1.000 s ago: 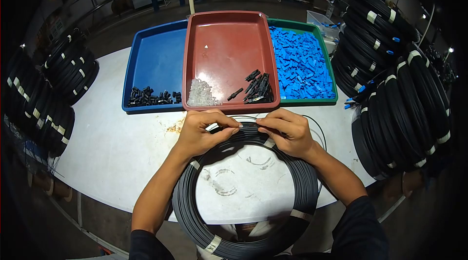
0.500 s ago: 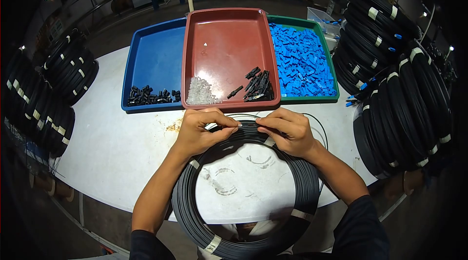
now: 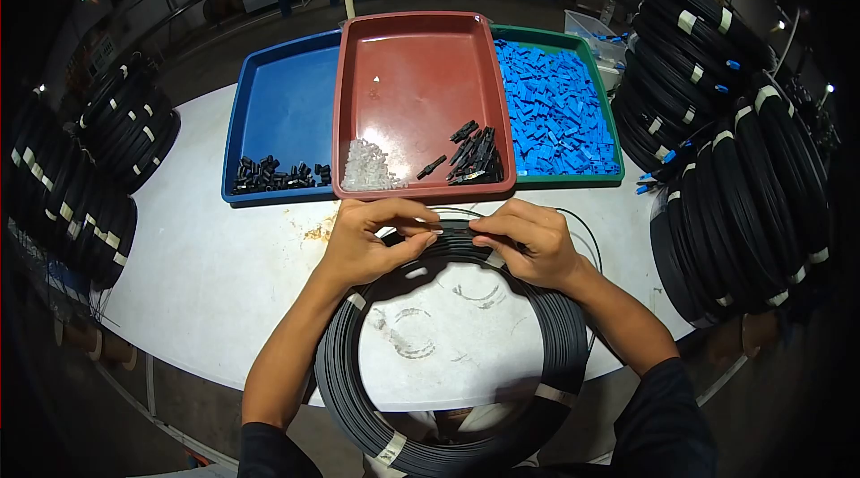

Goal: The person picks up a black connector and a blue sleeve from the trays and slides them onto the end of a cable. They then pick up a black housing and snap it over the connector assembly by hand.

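Observation:
A large coil of black cable (image 3: 555, 344), bound with white tape bands, lies flat on the white table (image 3: 206, 263) in front of me. My left hand (image 3: 367, 241) and my right hand (image 3: 528, 241) both pinch the coil's far edge, fingertips almost meeting at its top. A thin loose strand of the cable (image 3: 587, 236) loops out past my right hand.
Beyond the coil stand three trays: a blue tray (image 3: 278, 102) with small black parts, a red tray (image 3: 421, 75) with clear and black parts, a green tray (image 3: 602, 111) full of blue parts. Stacks of taped black coils (image 3: 743, 164) rise at right, more coils (image 3: 81, 173) at left.
Both hands stay pinched on the coil's far edge; only the view has shifted slightly.

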The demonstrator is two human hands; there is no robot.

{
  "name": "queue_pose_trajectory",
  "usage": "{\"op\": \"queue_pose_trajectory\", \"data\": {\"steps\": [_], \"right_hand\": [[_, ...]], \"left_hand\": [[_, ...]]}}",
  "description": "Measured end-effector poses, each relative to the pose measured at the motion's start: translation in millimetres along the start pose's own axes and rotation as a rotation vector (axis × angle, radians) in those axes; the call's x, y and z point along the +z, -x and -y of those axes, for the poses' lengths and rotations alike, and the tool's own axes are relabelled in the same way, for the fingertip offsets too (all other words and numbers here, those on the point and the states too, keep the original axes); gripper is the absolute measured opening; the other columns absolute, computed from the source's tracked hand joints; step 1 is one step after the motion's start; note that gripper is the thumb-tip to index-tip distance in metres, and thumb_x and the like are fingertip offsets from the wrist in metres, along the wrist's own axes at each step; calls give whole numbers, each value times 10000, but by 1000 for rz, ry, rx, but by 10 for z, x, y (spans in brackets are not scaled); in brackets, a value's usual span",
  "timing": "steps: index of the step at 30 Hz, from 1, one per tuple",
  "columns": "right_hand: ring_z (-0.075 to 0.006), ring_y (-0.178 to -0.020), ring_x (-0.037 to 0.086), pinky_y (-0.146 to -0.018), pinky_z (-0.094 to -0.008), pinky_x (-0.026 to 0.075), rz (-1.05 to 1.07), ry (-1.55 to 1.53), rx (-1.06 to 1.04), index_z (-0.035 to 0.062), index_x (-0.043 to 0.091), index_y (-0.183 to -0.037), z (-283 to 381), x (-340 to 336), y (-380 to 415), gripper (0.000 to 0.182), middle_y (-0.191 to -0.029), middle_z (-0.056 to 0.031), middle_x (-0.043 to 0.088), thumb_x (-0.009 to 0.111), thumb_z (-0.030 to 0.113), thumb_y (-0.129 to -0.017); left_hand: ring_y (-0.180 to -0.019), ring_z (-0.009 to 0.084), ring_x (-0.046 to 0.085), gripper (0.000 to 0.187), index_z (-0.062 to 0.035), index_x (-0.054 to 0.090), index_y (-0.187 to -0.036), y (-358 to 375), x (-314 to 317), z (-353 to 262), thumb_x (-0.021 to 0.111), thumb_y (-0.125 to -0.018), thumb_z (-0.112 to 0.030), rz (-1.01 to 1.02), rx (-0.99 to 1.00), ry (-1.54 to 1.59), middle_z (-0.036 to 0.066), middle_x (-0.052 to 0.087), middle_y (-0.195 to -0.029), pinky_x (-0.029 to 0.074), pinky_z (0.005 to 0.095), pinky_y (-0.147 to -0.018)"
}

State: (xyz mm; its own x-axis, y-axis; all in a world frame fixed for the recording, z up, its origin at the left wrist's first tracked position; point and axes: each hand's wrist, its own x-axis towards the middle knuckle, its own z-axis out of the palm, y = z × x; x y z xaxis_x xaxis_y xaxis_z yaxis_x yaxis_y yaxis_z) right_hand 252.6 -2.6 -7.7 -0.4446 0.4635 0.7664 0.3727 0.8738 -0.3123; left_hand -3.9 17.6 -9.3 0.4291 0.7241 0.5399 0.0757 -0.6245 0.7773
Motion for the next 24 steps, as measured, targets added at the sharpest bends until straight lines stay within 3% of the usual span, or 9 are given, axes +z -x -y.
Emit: {"op": "queue_pose_trajectory", "data": {"steps": [3, 6, 24], "right_hand": [[-215, -641, 647, -558, -325, 502, 10, -7, 4, 3, 729, -976, -7, -1, 7, 239, -777, -91, 660, 827, 15, -759], [-219, -640, 648, -558, -326, 503, 20, -8, -4, 1, 727, -979, -17, -2, 6, 244, -779, -92, 661, 824, 7, -755], [-261, -660, 660, -578, -357, 525, 50, 14, -57, -7, 698, -969, -38, 12, 27, 270, -799, -105, 655, 793, -47, -720]], "left_hand": [[-947, 200, 764, 304, 64, 706, -1106, 4, 16, -50, 766, -809, 93, -15, -88, 85, 129, 761, -1002, 610, 273, -836], [-975, 217, 759, 340, 70, 687, -1145, 3, -3, -39, 759, -815, 103, 40, -37, 7, 143, 747, -1074, 611, 279, -859], [-855, 174, 771, 340, 33, 735, -1122, -14, 15, -100, 812, -790, 34, 71, 59, -115, 133, 779, -986, 625, 267, -768]]}}
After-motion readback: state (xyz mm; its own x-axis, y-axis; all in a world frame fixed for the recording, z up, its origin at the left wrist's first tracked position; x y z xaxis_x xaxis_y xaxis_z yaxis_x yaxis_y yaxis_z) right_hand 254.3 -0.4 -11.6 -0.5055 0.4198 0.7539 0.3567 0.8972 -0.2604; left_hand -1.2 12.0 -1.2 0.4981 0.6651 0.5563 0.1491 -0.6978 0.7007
